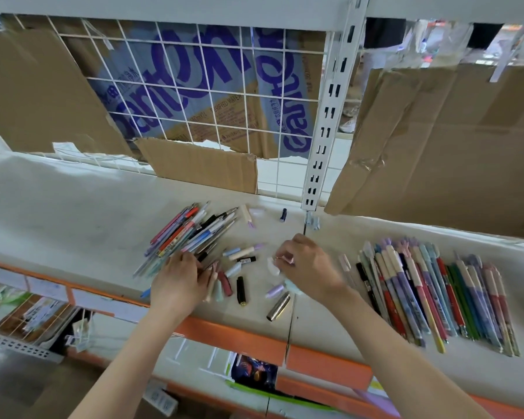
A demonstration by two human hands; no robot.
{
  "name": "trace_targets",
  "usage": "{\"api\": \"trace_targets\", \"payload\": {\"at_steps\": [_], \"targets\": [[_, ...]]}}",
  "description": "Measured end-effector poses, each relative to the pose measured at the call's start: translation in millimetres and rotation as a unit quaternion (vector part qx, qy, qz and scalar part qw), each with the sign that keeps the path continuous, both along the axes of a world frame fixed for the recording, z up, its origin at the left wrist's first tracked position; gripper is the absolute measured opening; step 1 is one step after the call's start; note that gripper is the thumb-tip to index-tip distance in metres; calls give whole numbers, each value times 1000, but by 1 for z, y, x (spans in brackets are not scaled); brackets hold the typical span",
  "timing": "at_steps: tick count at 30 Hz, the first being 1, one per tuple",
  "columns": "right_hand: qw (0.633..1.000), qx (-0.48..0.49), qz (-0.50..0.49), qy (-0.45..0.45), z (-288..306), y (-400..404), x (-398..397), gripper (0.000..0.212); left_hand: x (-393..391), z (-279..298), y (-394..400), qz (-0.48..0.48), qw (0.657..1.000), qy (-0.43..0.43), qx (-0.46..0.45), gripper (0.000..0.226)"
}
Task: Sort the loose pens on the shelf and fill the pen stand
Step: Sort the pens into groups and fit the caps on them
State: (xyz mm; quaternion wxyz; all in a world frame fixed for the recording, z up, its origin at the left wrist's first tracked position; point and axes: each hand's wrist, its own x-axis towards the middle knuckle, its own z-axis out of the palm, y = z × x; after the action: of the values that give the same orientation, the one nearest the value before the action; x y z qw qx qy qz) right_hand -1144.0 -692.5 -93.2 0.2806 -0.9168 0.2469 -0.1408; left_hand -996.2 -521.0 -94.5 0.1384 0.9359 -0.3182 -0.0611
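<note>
Pale cap pinched in the right hand wants matching to a pen from the loose pile, where the left hand rests with fingers spread flat.

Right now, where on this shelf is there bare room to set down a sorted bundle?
Widest bare patch: shelf left of the loose pens, back to the cardboard. A narrower strip lies between the right hand and the sorted row, along the front edge. Crowded: scattered caps between both hands; the left hand rests on the pile's near end.
</note>
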Motion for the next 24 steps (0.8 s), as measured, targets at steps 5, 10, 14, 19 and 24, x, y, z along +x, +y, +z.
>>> {"api": "trace_targets", "payload": {"at_steps": [5,10,14,19,24], "targets": [[993,-80,39,72,-8,8,15,13,4,6,-2,-16,996,11,87,44],[993,113,-8,-31,4,7,9,7,7,10,-4,-30,992,16,120,38],[954,277,-69,-87,11,-2,-2,6,5,8,0,-15,1000,-3,-14,26],[935,331,-51,-118,18,-12,-19,24,-14,18,0,-133,970,89,-182,13],[953,290,-23,-88,20,-10,-26,24,-25,14,-6,-169,951,129,-226,11]]}}
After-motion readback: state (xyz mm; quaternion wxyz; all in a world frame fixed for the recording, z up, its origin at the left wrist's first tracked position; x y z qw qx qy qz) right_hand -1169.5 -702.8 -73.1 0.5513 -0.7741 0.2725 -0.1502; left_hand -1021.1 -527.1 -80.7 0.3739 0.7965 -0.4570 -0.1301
